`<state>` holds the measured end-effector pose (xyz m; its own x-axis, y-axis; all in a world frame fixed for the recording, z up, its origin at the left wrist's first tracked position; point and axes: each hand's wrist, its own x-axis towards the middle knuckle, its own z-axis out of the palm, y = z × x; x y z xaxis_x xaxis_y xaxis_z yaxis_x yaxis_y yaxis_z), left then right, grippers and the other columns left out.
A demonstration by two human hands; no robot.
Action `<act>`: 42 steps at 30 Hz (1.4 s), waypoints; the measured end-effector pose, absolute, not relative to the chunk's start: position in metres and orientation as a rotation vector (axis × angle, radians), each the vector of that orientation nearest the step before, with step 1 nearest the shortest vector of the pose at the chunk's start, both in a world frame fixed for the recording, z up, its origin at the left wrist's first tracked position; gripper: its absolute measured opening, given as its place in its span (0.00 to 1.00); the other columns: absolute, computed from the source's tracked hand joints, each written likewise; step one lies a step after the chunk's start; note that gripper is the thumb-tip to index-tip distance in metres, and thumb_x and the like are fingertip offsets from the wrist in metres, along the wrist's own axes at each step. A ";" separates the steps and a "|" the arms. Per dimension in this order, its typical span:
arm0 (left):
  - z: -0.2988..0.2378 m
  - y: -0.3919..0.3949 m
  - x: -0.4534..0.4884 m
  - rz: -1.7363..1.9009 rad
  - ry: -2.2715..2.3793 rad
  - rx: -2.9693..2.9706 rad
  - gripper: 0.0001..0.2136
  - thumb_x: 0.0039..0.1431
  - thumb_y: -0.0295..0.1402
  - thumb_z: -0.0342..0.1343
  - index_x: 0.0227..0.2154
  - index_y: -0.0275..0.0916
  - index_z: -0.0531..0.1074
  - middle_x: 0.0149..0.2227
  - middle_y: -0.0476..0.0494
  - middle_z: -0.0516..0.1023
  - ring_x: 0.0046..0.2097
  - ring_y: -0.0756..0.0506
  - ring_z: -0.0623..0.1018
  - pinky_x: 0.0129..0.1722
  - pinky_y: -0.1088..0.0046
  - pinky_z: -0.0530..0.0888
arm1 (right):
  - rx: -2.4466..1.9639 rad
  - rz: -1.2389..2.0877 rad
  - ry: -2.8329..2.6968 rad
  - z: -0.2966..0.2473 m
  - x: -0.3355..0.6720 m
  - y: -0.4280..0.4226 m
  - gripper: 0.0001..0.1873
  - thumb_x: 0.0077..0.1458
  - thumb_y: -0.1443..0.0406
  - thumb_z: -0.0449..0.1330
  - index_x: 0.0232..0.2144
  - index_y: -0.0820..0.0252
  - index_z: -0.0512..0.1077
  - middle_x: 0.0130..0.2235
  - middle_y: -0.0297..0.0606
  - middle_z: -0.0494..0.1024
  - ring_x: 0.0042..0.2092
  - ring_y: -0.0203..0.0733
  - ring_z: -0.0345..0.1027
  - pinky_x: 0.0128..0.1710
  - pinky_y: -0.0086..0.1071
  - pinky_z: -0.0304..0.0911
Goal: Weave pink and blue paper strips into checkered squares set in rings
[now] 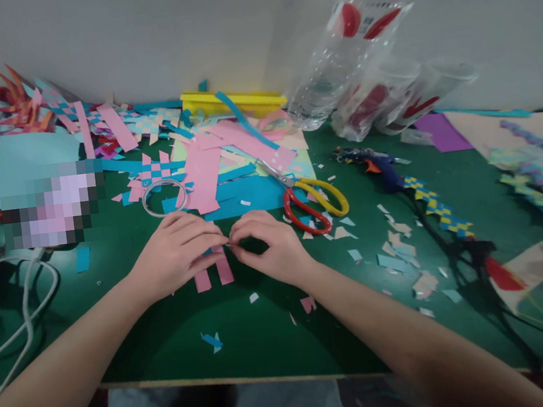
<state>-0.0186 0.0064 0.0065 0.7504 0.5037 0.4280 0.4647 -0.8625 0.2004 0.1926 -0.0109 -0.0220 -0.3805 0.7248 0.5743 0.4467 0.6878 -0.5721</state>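
Note:
My left hand (176, 253) bends over a small piece of pink paper strips (225, 271), its fingers pressed together on it. Two pink strip ends stick out below the fingers, and a bit of blue shows between them. My right hand (271, 246) pinches thumb and forefinger at the piece's right edge, against the left fingertips. What lies inside that pinch is too small to make out clearly. Just beyond the left hand lies a roll of clear tape (144, 205). Scissors with red and yellow handles (304, 207) rest past the right hand, their blades among paper strips.
A pink and blue woven piece (155, 171) lies behind the tape. Paper scraps (399, 248) are scattered at right, near a glue gun (385, 171). A plastic bottle and cups (362, 101) lean at the wall. A phone (57, 211) with a white cable lies at left.

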 end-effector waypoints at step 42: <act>-0.010 0.013 -0.018 0.517 0.967 2.699 0.11 0.66 0.30 0.44 0.39 0.37 0.72 0.38 0.43 0.76 0.41 0.46 0.75 0.41 0.71 0.72 | -0.269 -0.197 -2.442 -0.001 0.187 -0.037 0.10 0.54 0.70 0.55 0.21 0.61 0.68 0.22 0.35 0.76 0.28 0.35 0.71 0.39 0.32 0.72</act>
